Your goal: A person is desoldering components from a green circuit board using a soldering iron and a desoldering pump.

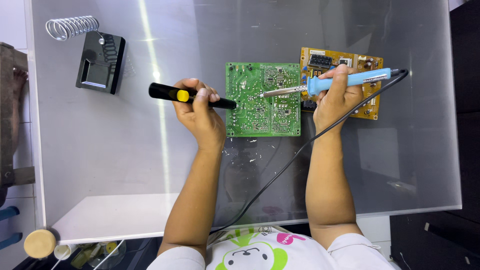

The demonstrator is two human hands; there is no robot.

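On a clear glass table (125,165), the right hand (337,97) grips a blue soldering iron (345,80), its tip on a green circuit board (263,100), where the left hand (200,110) presses a clasped black pump tool (190,96), a yellow board (345,60) lying just beyond, a coiled iron stand (97,57) well apart.

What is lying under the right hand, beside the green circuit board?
A yellow-brown circuit board lies under the right hand, which holds a blue soldering iron. Black connectors show at its top edge. The hand and iron cover its middle, so the parts there are hidden.
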